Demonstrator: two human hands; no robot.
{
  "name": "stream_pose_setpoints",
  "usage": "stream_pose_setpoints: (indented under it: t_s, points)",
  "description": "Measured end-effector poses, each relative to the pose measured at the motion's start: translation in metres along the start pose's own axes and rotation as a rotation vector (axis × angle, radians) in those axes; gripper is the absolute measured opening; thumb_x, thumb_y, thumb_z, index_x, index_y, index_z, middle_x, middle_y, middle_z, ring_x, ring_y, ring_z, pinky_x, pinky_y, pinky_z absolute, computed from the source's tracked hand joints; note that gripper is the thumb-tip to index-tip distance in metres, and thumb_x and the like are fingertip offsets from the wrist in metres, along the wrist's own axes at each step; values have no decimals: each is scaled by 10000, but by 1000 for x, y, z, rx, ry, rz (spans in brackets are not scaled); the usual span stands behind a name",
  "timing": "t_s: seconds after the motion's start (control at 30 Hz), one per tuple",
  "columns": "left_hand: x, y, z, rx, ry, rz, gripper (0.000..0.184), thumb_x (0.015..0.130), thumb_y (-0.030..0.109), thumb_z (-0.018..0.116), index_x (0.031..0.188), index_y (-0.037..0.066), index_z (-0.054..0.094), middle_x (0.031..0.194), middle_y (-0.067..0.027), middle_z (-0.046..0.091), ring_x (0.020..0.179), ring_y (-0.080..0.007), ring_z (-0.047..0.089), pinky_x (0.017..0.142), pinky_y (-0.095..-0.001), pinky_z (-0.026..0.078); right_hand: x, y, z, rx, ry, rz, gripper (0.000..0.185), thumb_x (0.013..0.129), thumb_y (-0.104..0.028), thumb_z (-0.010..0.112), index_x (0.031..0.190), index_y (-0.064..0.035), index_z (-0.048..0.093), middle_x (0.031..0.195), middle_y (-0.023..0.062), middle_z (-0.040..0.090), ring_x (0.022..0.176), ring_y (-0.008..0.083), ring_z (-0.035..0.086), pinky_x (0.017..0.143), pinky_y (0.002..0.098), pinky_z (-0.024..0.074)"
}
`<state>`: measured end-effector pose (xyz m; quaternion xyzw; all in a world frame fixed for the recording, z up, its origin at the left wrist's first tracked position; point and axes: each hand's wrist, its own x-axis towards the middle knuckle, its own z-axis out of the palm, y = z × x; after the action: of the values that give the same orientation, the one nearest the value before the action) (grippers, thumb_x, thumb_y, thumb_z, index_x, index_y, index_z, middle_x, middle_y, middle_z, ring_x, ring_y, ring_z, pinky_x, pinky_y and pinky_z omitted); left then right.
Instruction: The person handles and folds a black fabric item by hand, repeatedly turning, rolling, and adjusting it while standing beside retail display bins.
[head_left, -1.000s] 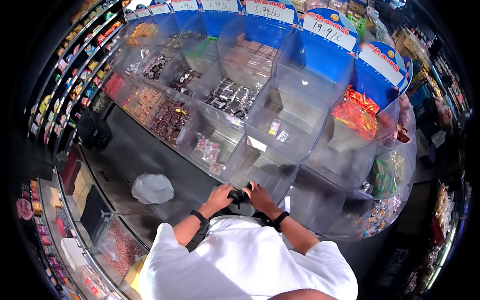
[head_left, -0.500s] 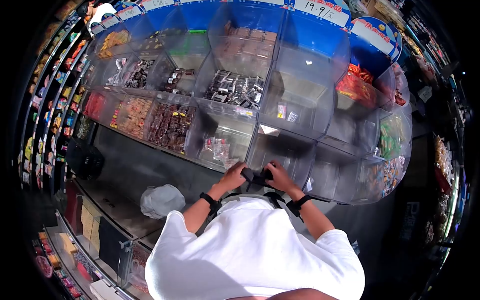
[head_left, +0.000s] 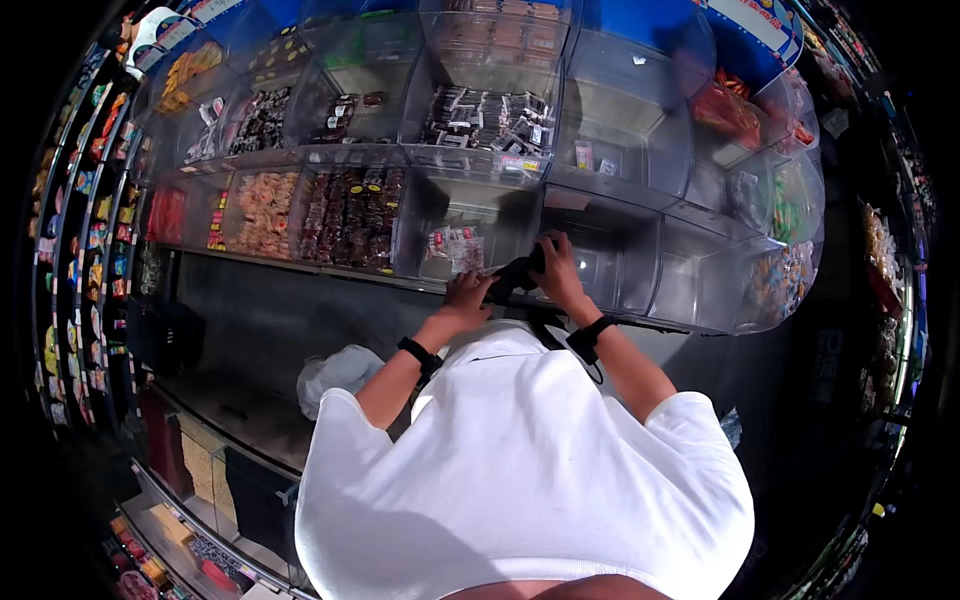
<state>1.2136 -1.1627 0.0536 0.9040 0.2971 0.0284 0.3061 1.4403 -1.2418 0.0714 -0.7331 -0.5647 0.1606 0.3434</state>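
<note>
My left hand (head_left: 467,300) and my right hand (head_left: 560,268) are closed on a dark black item (head_left: 513,280) stretched between them in front of my body. Its exact kind is not clear. The right hand sits higher than the left, so the item slants up to the right. Both wrists wear black bands. Just beyond the hands are clear plastic bins. One holds a few small clear packets with red print (head_left: 458,245); the bin to its right (head_left: 600,262) lies behind my right hand.
Snack bins rise in tiers ahead, with dark brown packets (head_left: 352,215), tan packets (head_left: 267,215) and black-and-silver packets (head_left: 490,118). A whitish plastic bag (head_left: 338,372) is at lower left. Stocked shelves (head_left: 95,240) line the left side. Another person (head_left: 150,40) stands at the far upper left.
The view has shifted, and the bins now sit higher in it. My right hand has risen relative to the left, tilting the black item, which both hands still hold.
</note>
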Motion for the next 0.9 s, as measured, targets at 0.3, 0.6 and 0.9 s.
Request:
stream_pose_setpoints:
  t_s: [0.3, 0.6, 0.9]
  points:
    - [92, 32, -9, -28, -85, -149, 720, 840, 591, 606, 1148, -60, 578, 1152, -282, 604, 1089, -436, 585, 899, -510, 494, 63, 28, 29, 42, 230, 67, 743, 622, -53, 796, 1279, -79, 450, 1226, 233, 460, 1103, 437, 497, 948, 461, 451]
    - [72, 26, 30, 67, -99, -153, 607, 897, 530, 552, 1118, -33, 601, 1064, -254, 666, 1016, -419, 643, 834, -511, 515, 17, 57, 36, -63, -36, 478, 862, 660, -438, 822, 1293, -5, 429, 1198, 294, 554, 1096, 466, 567, 955, 455, 475]
    - [81, 19, 22, 36, -218, -107, 468, 858, 361, 579, 1167, 8, 574, 1095, -229, 669, 1018, -393, 646, 830, -507, 514, 11, 11, 16, 53, 112, 85, 561, 691, -121, 777, 1174, -68, 497, 1110, 204, 557, 1035, 455, 558, 852, 461, 491]
